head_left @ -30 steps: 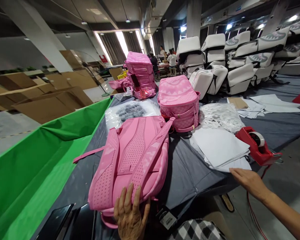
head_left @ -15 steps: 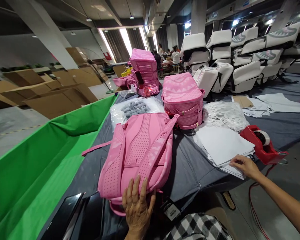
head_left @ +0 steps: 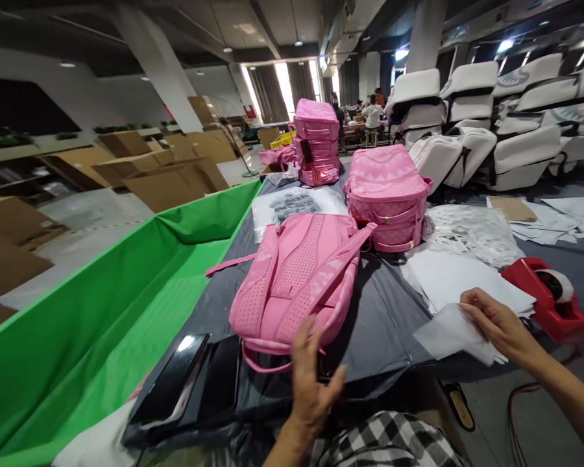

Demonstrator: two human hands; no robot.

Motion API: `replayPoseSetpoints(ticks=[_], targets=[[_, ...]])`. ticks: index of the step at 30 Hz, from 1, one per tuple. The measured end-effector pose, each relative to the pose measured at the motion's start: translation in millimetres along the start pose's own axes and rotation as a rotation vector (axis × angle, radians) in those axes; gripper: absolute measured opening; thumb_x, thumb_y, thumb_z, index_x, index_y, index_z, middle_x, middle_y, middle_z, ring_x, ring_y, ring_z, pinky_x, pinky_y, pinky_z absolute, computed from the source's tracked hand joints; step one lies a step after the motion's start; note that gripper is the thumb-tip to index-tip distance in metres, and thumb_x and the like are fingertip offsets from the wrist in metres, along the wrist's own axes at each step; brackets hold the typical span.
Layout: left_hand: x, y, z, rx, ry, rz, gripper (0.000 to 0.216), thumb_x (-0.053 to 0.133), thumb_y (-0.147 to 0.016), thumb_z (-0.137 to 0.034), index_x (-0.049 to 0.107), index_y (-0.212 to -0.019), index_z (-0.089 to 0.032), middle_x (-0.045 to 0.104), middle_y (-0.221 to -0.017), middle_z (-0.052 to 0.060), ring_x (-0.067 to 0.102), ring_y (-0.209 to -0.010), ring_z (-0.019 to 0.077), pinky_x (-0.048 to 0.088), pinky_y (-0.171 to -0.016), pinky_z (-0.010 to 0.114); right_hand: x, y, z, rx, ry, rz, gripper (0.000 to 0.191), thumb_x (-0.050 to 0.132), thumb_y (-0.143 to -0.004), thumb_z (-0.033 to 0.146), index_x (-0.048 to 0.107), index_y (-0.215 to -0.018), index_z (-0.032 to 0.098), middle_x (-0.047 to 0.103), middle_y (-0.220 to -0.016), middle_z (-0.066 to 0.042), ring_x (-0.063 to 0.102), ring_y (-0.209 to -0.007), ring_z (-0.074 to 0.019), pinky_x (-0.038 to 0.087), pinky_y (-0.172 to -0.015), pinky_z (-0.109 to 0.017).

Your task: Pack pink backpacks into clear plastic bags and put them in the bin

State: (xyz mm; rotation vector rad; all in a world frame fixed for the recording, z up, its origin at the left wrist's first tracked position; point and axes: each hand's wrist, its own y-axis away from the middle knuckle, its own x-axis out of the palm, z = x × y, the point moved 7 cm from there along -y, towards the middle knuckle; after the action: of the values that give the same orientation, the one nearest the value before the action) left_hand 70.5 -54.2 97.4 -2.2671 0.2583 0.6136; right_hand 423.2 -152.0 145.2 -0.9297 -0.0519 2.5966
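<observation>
While the right hand (head_left: 502, 327) pinches a thin white sheet (head_left: 451, 334), the left hand (head_left: 311, 392) is by the pink backpack (head_left: 299, 266), fingers apart. Can't tell if it's touching, tbh.

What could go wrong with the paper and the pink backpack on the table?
The thin white sheet in the right hand already looks bent, so it might crease or tear. The red tape dispenser sits close to that hand, so it could get bumped. The pink backpack has a loose strap sticking out toward the green bin, so that might snag on something.
</observation>
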Motion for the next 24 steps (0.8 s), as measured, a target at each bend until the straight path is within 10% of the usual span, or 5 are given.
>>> replayPoseSetpoints(ticks=[4, 7, 11, 20, 24], targets=[[80, 3, -34, -0.47, 0.762, 0.361, 0.094, 0.076, -0.072, -0.07, 0.052, -0.144, -0.016, 0.067, -0.128, 0.015, 0.062, -0.117, 0.0297, 0.048, -0.103, 0.042, 68, 10, 30, -0.008, -0.038, 0.161, 0.052, 0.043, -0.091, 0.074, 0.051, -0.08, 0.024, 0.042, -0.056, 0.005, 0.039, -0.05, -0.012, 0.034, -0.047, -0.024], [109, 10, -33, -0.776, 0.989, 0.368, 0.069, 0.081, -0.064, -0.07, 0.075, -0.098, -0.011, 0.072, -0.083, 0.006, 0.064, -0.075, 0.019, 0.051, -0.075, 0.031, 97, 12, 28, 0.036, -0.07, 0.252, 0.05, 0.046, -0.089, 0.072, 0.058, -0.093, 0.024, 0.049, -0.057, 0.005, 0.046, -0.051, -0.014, 0.038, -0.049, -0.025], [94, 16, -20, -0.711, 0.826, 0.231, 0.047, 0.077, -0.073, -0.061, 0.075, -0.077, -0.014, 0.069, -0.071, 0.003, 0.058, -0.069, 0.0158, 0.046, -0.071, 0.028, 126, 9, 29, 0.033, -0.198, 0.419, 0.065, 0.07, -0.071, 0.073, 0.065, -0.111, 0.022, 0.07, -0.08, -0.003, 0.064, -0.07, -0.0203, 0.051, -0.061, -0.029], [-7, 76, 23, -0.613, 0.117, -0.187, 0.027, 0.057, -0.094, -0.033, 0.072, -0.11, -0.018, 0.074, -0.109, 0.012, 0.064, -0.106, 0.0243, 0.047, -0.098, 0.041, 157, -8, 23, -0.185, -0.044, 0.348, 0.058, 0.055, -0.082, 0.078, 0.079, -0.092, 0.027, 0.079, -0.091, -0.008, 0.072, -0.078, -0.0261, 0.059, -0.076, -0.035], [11, 75, 51, -0.758, 0.128, -0.09, 0.037, 0.059, -0.091, -0.043, 0.068, -0.117, -0.017, 0.071, -0.118, 0.014, 0.061, -0.115, 0.029, 0.043, -0.105, 0.047, 183, -11, 33, -0.244, -0.054, 0.544, 0.061, 0.049, -0.086, 0.078, 0.079, -0.099, 0.026, 0.08, -0.096, -0.008, 0.075, -0.086, -0.0283, 0.061, -0.079, -0.034]])
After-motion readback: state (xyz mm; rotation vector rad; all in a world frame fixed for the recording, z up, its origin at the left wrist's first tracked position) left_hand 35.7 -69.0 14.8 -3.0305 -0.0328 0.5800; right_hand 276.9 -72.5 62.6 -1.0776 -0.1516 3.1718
